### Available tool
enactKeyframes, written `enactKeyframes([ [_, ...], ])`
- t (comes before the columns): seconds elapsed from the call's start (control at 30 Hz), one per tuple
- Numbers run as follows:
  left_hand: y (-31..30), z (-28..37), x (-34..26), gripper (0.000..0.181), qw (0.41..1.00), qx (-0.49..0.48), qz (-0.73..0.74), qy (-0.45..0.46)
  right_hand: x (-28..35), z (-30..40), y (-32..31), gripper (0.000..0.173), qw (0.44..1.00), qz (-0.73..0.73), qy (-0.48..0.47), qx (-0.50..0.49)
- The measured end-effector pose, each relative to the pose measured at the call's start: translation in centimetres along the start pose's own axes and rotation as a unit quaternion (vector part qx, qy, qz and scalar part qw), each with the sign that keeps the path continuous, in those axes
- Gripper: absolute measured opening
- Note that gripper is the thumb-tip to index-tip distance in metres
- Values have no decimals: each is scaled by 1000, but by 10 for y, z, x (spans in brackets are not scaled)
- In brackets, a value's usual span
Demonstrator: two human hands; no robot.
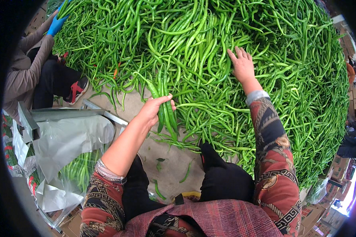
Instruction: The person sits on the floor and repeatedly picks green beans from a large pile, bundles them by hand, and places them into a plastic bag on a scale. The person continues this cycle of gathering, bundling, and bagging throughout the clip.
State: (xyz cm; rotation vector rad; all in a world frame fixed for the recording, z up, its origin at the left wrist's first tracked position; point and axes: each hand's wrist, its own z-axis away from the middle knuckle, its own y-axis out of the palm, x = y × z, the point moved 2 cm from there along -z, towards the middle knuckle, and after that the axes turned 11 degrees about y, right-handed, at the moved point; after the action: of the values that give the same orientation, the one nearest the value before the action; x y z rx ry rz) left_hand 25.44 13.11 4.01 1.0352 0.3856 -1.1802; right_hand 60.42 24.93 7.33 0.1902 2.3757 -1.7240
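Observation:
A broad heap of long green chili peppers [184, 38] spreads across the floor before me. My left hand [157, 109] is closed around a small bunch of green peppers [167, 115], thumb across the top, above the heap's near edge. Farther up and to the right, my right hand [242, 65] lies palm down on the heap with its fingers spread. Peppers run under and beside its fingertips; I see nothing held in it, though the palm is hidden.
At left, a metal frame [68, 114] carries clear plastic bagging [71, 142] with peppers inside. A co-worker's blue-gloved hand [57, 25] holds peppers at upper left; their shoe [77, 90] rests by the heap. Loose peppers [158, 189] lie on the concrete floor [169, 166]. Cardboard boxes [339, 166] stand at right.

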Motion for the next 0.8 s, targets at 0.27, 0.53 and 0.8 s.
enactKeyframes([
  [0.27,5,3,2,22,1000,5,9,-10,12,-30,8,67,995,39,-81,51],
  [0.53,-2,4,2,22,1000,6,6,-5,40,-20,-21,57,986,24,-161,42],
  [0.8,7,-7,7,21,1000,7,-2,-12,79,-33,-2,25,941,163,-263,137],
])
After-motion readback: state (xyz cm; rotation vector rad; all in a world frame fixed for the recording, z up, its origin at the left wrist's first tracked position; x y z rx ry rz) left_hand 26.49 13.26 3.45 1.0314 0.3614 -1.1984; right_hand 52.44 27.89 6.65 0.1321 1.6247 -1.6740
